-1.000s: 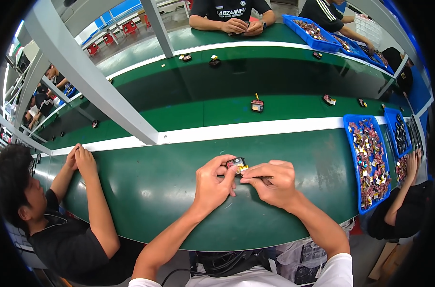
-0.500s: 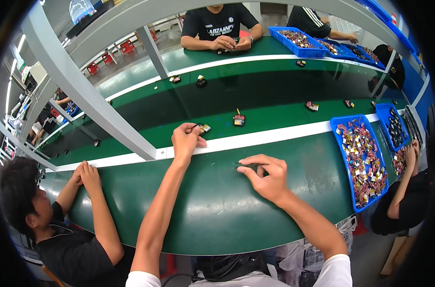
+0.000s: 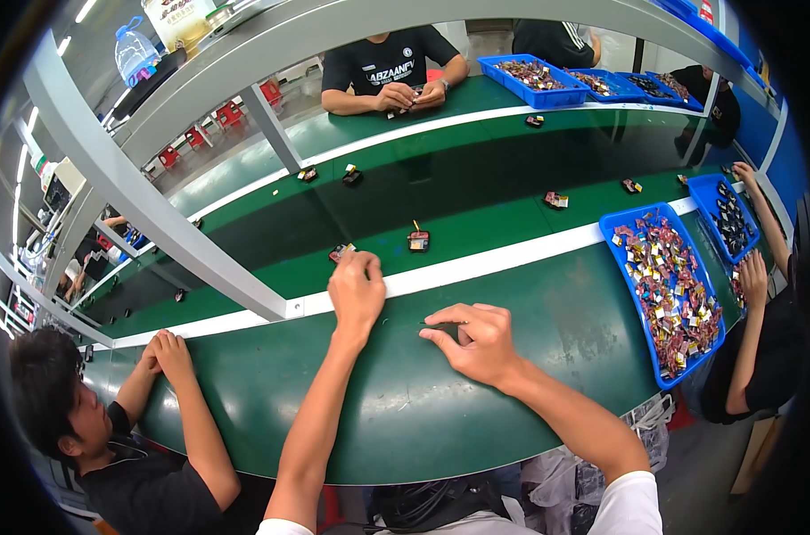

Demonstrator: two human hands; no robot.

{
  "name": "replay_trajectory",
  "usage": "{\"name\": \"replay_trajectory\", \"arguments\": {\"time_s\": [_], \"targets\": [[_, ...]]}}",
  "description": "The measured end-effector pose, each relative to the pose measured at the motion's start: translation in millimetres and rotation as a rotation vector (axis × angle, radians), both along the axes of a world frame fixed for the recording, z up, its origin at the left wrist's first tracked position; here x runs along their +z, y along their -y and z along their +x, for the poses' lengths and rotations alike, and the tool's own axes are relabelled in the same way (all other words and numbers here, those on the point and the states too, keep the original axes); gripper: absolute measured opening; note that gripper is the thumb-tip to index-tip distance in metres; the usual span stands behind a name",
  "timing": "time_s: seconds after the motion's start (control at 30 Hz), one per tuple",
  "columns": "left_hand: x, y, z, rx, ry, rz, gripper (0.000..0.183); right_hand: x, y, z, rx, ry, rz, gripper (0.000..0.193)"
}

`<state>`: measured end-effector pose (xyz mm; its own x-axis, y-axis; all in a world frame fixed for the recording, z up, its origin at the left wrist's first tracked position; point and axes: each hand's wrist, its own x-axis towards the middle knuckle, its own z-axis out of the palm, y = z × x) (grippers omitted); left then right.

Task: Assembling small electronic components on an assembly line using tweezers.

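Observation:
My left hand [image 3: 358,290] is over the white rail at the near edge of the conveyor. Its bent fingers close on a small black electronic device [image 3: 341,252] with a pale, yellowish part and reddish bits; the fingertips are partly hidden. Lower and to the right, above the green worktop [image 3: 440,401], my right hand [image 3: 478,341] pinches black tweezers [image 3: 424,324], of which little more than the dark tips shows. Just right of my left hand, a similar device [image 3: 418,239] with a yellow piece sticking up lies on the belt.
A blue tray [image 3: 612,241] full of small wired parts stands at right, a smaller blue tray [image 3: 721,192] of black pieces beyond it. Grey frame posts [image 3: 155,178] rise at left. Co-workers sit at left [image 3: 146,455], right and across the green conveyor [image 3: 476,192], which carries several devices.
My left hand has moved forward and lowered the device to the near side of the belt. My right hand has shifted slightly left and down, and its tweezers now show less. The view has shifted.

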<state>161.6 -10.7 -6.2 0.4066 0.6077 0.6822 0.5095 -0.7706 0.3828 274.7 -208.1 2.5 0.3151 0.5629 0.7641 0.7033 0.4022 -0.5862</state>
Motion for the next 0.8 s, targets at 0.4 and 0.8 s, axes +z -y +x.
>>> {"name": "replay_trajectory", "arguments": {"time_s": [0.4, 0.8], "targets": [[12.7, 7.2, 69.0, 0.208, -0.169, -0.516, 0.034, -2.1, 0.9, -0.7, -0.025, 0.029, -0.009, 0.016], [42.1, 5.1, -0.1, -0.160, 0.008, -0.980, 0.025, -3.2, 2.7, -2.0, -0.002, -0.089, -0.103, 0.014]]}}
